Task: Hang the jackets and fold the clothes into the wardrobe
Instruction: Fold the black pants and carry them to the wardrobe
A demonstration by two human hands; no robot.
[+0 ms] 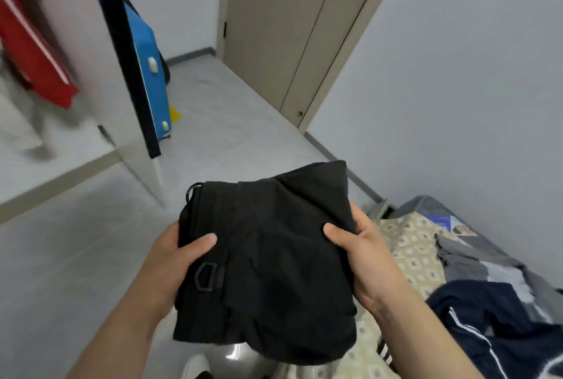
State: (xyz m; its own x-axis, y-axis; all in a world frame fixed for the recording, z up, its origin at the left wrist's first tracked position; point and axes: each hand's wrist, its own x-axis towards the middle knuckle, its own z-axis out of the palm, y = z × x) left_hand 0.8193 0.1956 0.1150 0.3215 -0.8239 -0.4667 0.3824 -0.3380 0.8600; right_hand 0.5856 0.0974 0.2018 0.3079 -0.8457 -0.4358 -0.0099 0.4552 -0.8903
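I see a folded black fabric garment [268, 256] held above the pale grey tiled floor [76, 256], left hand [170, 263] and right hand [362, 256] gripping its sides, thumbs on top, fingers hidden beneath. A navy white-striped jacket [493, 317] on the beige patterned bedsheet [408, 250] is cut off.

Grey floor [76, 256], pale walls [457, 74], beige door [274, 28].
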